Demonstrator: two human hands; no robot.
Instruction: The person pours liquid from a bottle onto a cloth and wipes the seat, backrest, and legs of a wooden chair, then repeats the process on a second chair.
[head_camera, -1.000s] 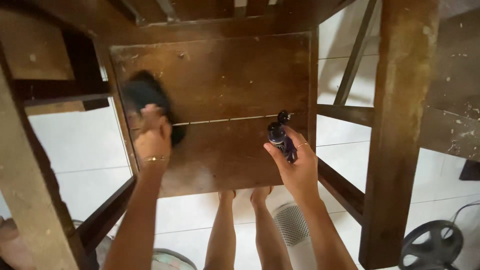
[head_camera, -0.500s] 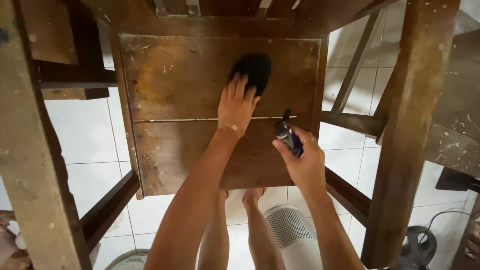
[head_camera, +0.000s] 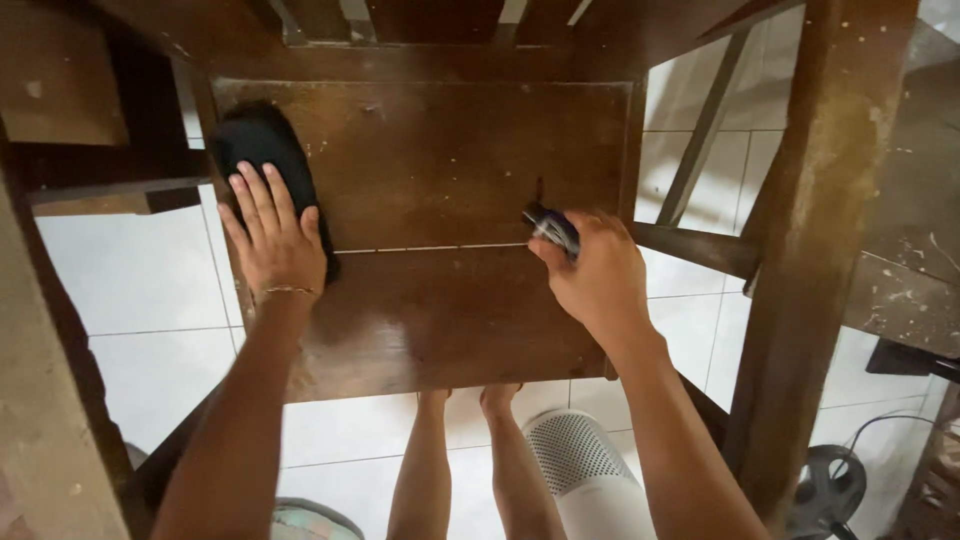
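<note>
Wiping down the wooden seat (head_camera: 440, 320), bottle in the other hand.

Left hand (head_camera: 272, 245) lies flat, fingers spread, on the black cloth (head_camera: 262, 150) at the seat's far-left corner; right hand (head_camera: 592, 275) is clamped around the small dark bottle (head_camera: 550, 225), its length tilted, cap pointing up-left.

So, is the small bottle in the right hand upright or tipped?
Tipped. The bottle lies slanted in the right hand, its dark top pointing up-left over the wooden seat.

A worn brown wooden seat (head_camera: 440, 300) bears a black cloth (head_camera: 262, 150).
</note>
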